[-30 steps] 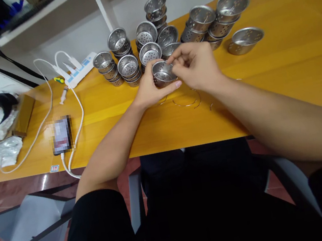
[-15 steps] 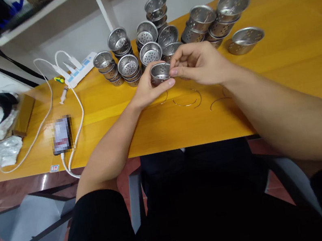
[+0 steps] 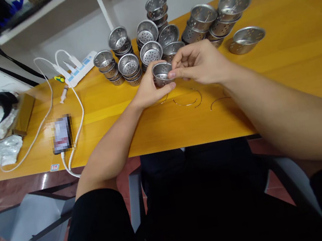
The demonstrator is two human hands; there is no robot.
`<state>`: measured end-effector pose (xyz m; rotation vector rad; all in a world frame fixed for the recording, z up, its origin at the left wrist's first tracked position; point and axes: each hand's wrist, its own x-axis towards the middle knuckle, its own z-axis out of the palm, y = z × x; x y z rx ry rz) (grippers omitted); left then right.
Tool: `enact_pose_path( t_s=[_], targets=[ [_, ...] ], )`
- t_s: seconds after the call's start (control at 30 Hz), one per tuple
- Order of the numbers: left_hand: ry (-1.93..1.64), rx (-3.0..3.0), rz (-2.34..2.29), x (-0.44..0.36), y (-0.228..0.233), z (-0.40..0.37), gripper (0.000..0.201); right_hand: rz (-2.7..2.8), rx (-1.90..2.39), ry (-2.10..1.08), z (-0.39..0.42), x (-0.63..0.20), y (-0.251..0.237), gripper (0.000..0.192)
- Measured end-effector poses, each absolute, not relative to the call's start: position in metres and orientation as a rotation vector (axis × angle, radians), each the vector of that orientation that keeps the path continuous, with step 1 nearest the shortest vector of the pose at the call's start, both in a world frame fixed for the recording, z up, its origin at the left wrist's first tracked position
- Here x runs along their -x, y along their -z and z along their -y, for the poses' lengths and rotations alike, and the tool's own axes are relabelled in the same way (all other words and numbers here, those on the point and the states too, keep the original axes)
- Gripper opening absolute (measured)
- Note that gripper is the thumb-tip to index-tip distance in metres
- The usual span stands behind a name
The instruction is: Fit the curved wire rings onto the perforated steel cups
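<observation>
A small perforated metal strainer basket [image 3: 162, 75] is held above the table, mouth up and slightly tilted. My left hand [image 3: 150, 90] wraps around its left and near sides, thumb along the front. At the basket's right rim, my right hand [image 3: 196, 64] is closed in a pinch; whatever lies between its fingertips is too small to make out. Below the hands, thin curved wire handles [image 3: 187, 104] lie loose on the wood, and another wire handle [image 3: 218, 100] is partly hidden by my right forearm.
Stacks of similar strainer baskets [image 3: 129, 66] line the back of the table [image 3: 150, 132], with a single basket [image 3: 246, 39] at the right. On the left are a phone [image 3: 62, 135] on a white cable, a power strip [image 3: 81, 70], a syringe [image 3: 64, 94] and plastic bags [image 3: 1, 152].
The held basket has shifted and tilted a little, and my right fingertips have moved slightly along its right rim. The stacks and loose wires stay put.
</observation>
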<state>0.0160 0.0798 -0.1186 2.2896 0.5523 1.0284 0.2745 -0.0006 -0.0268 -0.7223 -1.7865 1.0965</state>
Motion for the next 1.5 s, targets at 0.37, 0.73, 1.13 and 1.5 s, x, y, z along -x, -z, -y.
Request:
enact_pose_path(
  t_s=[0.37, 0.73, 1.13, 1.5],
  targets=[
    [-1.032, -2.239, -0.598, -0.013, 0.119, -0.084, 0.110, 1.697, 0.835, -0.762, 0.008, -0.273, 0.028, 0.057],
    [-1.067, -2.207, -0.646, -0.008, 0.114, -0.085, 0.111, 2.046, 0.882, -0.403, 0.003, -0.289, 0.034, 0.023],
    [-1.069, -2.311, -0.607, -0.010, 0.116, -0.081, 0.113, 2.013, 0.862, -0.704, 0.010, -0.273, 0.035, 0.029],
    [-1.085, -2.344, -0.677, -0.011, 0.100, -0.069, 0.106, 1.846, 0.904, -0.822, 0.029, -0.265, 0.013, 0.042]
  ],
)
